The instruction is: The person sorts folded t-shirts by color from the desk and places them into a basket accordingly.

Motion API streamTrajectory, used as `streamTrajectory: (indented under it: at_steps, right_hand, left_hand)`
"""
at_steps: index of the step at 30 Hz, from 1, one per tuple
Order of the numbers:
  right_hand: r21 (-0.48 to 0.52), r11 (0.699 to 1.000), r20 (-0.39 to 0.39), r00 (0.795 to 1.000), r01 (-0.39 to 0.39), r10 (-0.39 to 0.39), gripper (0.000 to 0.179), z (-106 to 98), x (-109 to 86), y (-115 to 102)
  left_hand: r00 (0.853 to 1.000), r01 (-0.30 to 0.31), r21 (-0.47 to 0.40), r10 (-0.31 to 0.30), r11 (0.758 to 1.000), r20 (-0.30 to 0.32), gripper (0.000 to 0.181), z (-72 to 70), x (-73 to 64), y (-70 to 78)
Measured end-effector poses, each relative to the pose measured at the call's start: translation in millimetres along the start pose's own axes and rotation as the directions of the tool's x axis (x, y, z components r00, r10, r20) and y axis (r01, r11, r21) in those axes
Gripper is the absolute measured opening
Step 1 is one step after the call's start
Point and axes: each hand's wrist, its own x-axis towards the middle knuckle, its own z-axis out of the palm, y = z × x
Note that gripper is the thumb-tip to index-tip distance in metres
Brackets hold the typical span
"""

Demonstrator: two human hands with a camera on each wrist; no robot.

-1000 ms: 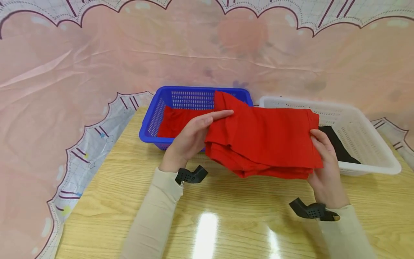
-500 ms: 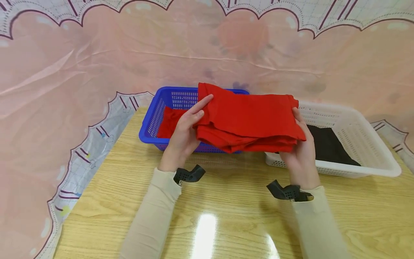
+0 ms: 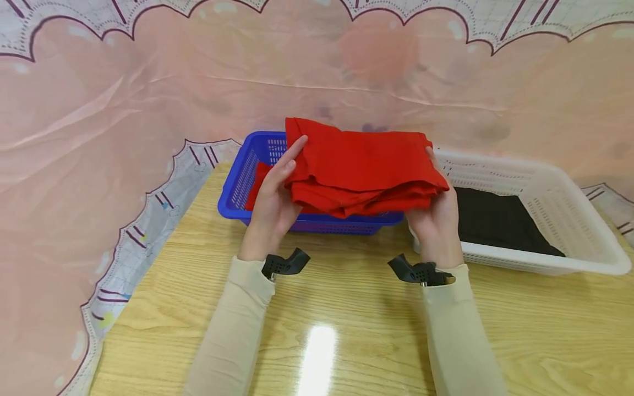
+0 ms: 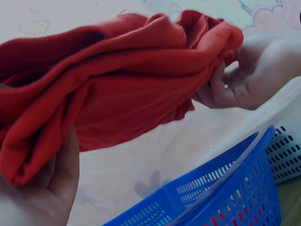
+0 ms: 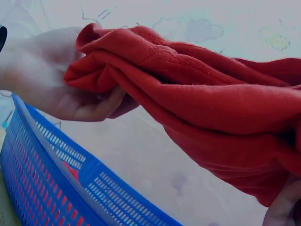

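A folded red cloth garment [image 3: 366,165] in several layers is held up between both hands, above the blue basket [image 3: 337,225]. At its left end my left hand [image 3: 272,203] grips it, with fingers and thumb around the edge. My right hand [image 3: 438,214] grips the right end; part of its fingers is hidden behind the fabric. In the left wrist view the red garment [image 4: 136,80] shows thick folds and sags a little. More red cloth [image 3: 255,190] lies inside the blue basket, mostly covered by the held garment and left hand.
To the right stands a white basket [image 3: 589,231] with black folded cloth [image 3: 500,223] in it. Both baskets rest on a wooden table [image 3: 346,308]. A pink patterned sheet [image 3: 198,88] hangs behind and covers the left side.
Both hands have carried the red garment leftward and farther away, from between the baskets to over the blue one. The right hand moved most, and more of the black cloth shows.
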Motion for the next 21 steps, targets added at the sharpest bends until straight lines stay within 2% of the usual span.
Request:
streamTrajectory:
  at_steps: [5, 10, 15, 18, 21]
  right_hand:
    - [-0.097, 0.995, -0.007, 1.000, -0.012, 0.012, 0.048, -7.5, 7.9, 3.0]
    - [-0.211, 0.977, 0.030, 0.999, -0.016, 0.023, 0.049, -16.1, 12.0, 2.2]
    - [-0.305, 0.951, -0.013, 0.999, -0.052, 0.050, 0.045, -21.4, 10.3, 3.1]
    - [-0.411, 0.910, -0.011, 0.999, -0.046, 0.045, 0.043, -20.8, 11.3, 6.1]
    - [-0.555, 0.831, 0.004, 1.000, -0.012, 0.017, 0.043, -20.3, 11.6, 8.3]
  left_hand:
    - [0.998, -0.026, -0.015, 0.025, 1.000, -0.053, 0.048, -7.7, 0.6, 2.7]
    - [0.996, -0.025, -0.005, 0.025, 1.000, -0.086, 0.046, -14.7, 1.6, 3.1]
    - [0.991, -0.036, -0.022, 0.033, 0.999, -0.127, 0.046, -21.6, 1.1, 3.7]
    - [0.989, -0.033, 0.002, 0.033, 0.999, -0.143, 0.047, -25.0, 1.2, 4.9]
    - [0.987, -0.028, 0.049, 0.035, 0.998, -0.160, 0.048, -26.2, 1.4, 4.5]
